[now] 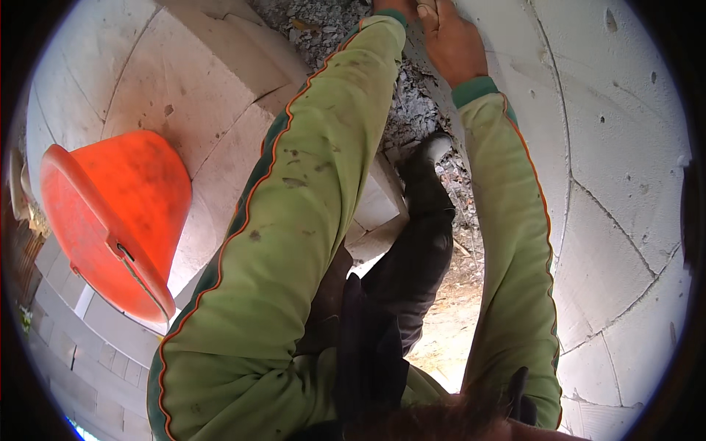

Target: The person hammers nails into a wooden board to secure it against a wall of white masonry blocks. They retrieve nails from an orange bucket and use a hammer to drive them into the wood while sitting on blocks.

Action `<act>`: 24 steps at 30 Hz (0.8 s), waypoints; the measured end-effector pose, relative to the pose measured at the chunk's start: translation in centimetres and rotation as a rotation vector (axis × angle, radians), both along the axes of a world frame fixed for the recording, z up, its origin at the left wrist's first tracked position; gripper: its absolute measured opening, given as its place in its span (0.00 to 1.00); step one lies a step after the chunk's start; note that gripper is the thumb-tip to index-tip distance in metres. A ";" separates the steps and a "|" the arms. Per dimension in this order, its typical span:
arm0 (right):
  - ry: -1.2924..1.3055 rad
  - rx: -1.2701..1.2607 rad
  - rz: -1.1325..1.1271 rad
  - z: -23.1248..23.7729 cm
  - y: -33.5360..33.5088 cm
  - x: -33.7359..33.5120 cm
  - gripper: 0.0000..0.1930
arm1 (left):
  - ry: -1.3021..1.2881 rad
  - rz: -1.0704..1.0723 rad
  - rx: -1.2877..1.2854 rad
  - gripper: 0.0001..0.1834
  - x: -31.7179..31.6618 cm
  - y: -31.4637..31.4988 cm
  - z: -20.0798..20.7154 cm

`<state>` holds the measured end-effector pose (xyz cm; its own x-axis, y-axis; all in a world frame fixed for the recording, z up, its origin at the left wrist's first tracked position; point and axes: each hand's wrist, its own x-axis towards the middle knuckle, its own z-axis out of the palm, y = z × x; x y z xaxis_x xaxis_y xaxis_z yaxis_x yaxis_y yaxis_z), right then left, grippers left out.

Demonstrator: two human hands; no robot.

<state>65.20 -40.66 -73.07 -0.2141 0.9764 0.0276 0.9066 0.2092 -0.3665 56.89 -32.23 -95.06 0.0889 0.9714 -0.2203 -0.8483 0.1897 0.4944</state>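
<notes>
My right hand (454,45) is at the top of the view, against the pale block wall (618,95). Its visible fingers look bent and pressed together, pointing toward my left hand; their tips run past the upper edge, and whatever they hold is hidden. Of my left hand (396,6) only a small part shows beyond the green cuff, close beside the right one, with its fingers out of sight. Both arms reach forward in dusty light-green sleeves with dark green and orange trim.
An orange bucket (158,191) with a wire handle stands at the left by large pale blocks (184,81). Grey rubble (415,103) fills the narrow gap between blocks and wall. My leg in dark trousers (423,242) and a shoe (439,147) are in that gap.
</notes>
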 end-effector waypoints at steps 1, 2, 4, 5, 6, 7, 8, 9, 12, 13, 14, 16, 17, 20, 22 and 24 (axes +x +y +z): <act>-0.005 0.019 -0.003 1.1 0.4 -0.6 0.16 | -0.003 -0.004 -0.001 0.20 0.2 0.2 0.6; 0.112 0.146 0.085 2.5 -0.8 -1.4 0.16 | -0.004 -0.003 -0.004 0.20 0.0 -0.2 0.6; 0.333 0.405 0.327 5.8 -2.4 -3.2 0.15 | 0.009 0.012 0.002 0.20 -0.9 -0.4 0.6; 0.337 0.408 0.328 5.6 -2.4 -2.9 0.15 | 0.016 0.014 0.005 0.20 -1.0 -0.6 0.7; 0.396 0.480 0.436 5.7 -2.6 -2.9 0.16 | 0.031 0.032 0.013 0.20 -1.9 -0.5 0.2; 0.422 0.547 0.501 5.3 -3.0 -1.6 0.16 | 0.029 0.008 0.011 0.20 -0.7 -0.6 0.7; 0.409 0.548 0.475 3.6 -2.5 -0.4 0.16 | 0.029 -0.024 0.011 0.20 0.5 -0.6 1.2; 0.262 0.268 0.225 1.3 -1.6 0.4 0.16 | 0.042 -0.026 0.009 0.20 0.7 -0.9 1.1; 0.100 0.148 0.048 0.7 -0.7 -0.1 0.15 | 0.049 -0.025 -0.007 0.20 0.4 -1.2 0.6; 0.099 0.285 0.130 1.6 -1.5 -1.4 0.15 | 0.049 -0.014 -0.007 0.20 -0.1 -1.4 0.5; 0.236 0.154 0.141 3.6 -3.0 -2.6 0.15 | 0.048 0.002 -0.013 0.20 -0.7 -1.9 0.2; 0.287 0.311 0.313 3.4 -3.0 -1.7 0.16 | 0.057 -0.002 -0.004 0.20 -0.5 -1.7 0.3; 0.335 0.473 0.489 3.3 -3.0 -1.1 0.17 | 0.067 -0.002 0.000 0.20 -0.4 -1.6 0.3; 0.039 0.098 -0.043 -2.0 -0.9 0.7 0.16 | 0.081 -0.019 0.000 0.20 0.8 -1.3 0.1; 0.100 0.113 0.010 0.4 -1.1 -1.3 0.16 | 0.075 -0.013 -0.006 0.19 0.4 -1.7 0.0; 0.172 0.107 0.075 2.3 -2.2 -2.6 0.17 | 0.081 0.006 0.000 0.19 -0.4 -1.7 0.2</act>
<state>62.64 -42.90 -70.76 -0.2692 0.9474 0.1731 0.8130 0.3199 -0.4864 56.50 -33.88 -94.89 0.0646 0.9718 -0.2267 -0.8069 0.1845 0.5611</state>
